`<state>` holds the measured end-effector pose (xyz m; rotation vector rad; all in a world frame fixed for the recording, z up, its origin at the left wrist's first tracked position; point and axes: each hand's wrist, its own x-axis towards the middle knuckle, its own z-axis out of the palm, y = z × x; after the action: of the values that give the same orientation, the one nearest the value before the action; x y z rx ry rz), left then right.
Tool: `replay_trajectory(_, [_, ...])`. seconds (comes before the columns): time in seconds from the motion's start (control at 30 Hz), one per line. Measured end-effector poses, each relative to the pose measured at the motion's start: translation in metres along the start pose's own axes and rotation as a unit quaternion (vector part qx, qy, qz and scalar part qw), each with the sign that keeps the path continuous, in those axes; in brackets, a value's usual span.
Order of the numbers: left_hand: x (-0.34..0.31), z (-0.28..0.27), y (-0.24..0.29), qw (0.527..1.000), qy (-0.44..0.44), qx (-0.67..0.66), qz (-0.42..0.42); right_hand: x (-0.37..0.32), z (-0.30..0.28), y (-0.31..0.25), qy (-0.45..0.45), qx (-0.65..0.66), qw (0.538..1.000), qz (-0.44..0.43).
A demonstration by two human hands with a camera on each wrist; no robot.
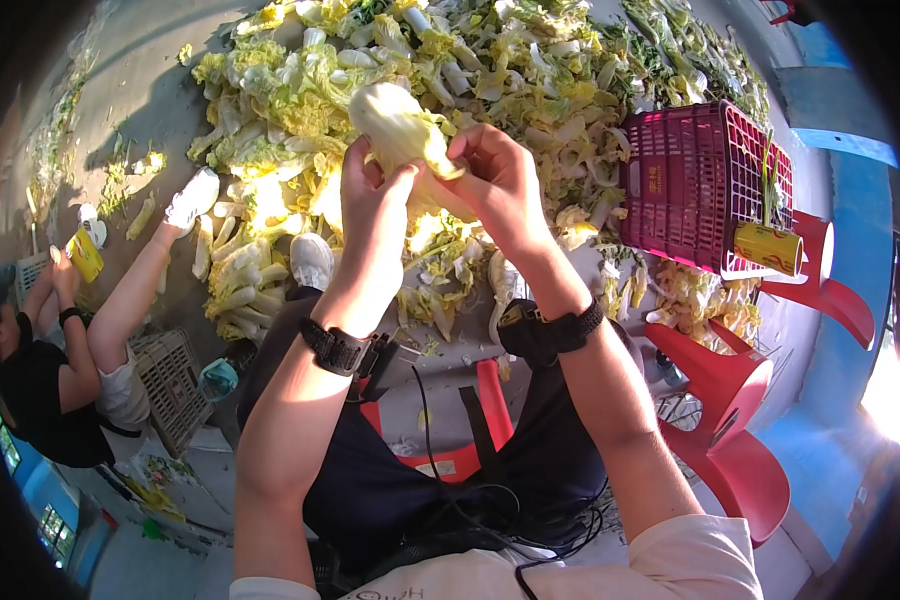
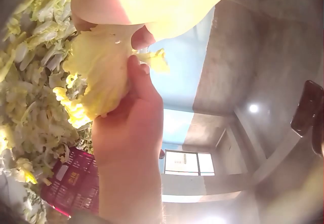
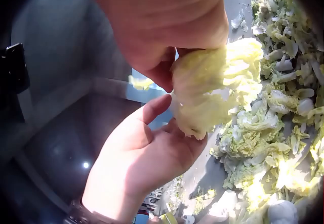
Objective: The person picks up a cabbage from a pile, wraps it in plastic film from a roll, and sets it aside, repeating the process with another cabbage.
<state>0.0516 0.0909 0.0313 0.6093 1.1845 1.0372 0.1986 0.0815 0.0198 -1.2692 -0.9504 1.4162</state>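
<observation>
A small pale yellow-green napa cabbage (image 1: 395, 115) is held up in front of the body, between both hands. My left hand (image 1: 375, 200) grips its lower left side, thumb toward the middle. On the other side my right hand (image 1: 505, 190) pinches a leaf edge between thumb and curled fingers. From the right wrist, the cabbage (image 3: 207, 87) shows its frilly leaf edges in sunlight, with the left hand (image 3: 147, 153) under it, palm up. The left wrist view has the right hand (image 2: 134, 117) at the leaf (image 2: 101, 67), and a small yellow leaf scrap (image 2: 159, 60) sticks out beyond the thumb.
A large pile of loose cabbage leaves (image 1: 530, 90) covers the floor ahead. To the right stand a magenta plastic crate (image 1: 675, 185) with a yellow packet (image 1: 768, 248) and red chairs (image 1: 720, 390). At the left another person (image 1: 45, 390) sits near a grey crate (image 1: 170, 380).
</observation>
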Motion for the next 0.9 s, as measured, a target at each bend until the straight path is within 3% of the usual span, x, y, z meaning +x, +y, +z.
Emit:
replay_trajectory(0.13, [0.001,-0.001,0.0,0.999,-0.011,0.005,-0.052,0.003,-0.003,-0.003,0.021,0.104,0.994,-0.022])
replay_trajectory(0.43, [-0.001,-0.001,0.001,0.998,0.053,-0.042,-0.007,0.003,-0.004,-0.002,0.068,0.036,0.995,-0.061])
replay_trajectory(0.53, [-0.001,0.0,0.002,0.994,0.089,-0.068,-0.015,0.005,-0.005,-0.001,0.111,0.033,0.987,-0.107])
replay_trajectory(0.77, [0.0,-0.002,-0.001,0.992,0.11,-0.063,0.002,0.008,-0.015,-0.005,0.231,0.048,0.969,-0.079])
replay_trajectory(0.9, [-0.001,-0.003,0.005,0.99,0.116,-0.081,0.003,0.014,-0.032,-0.002,0.305,0.067,0.936,-0.162])
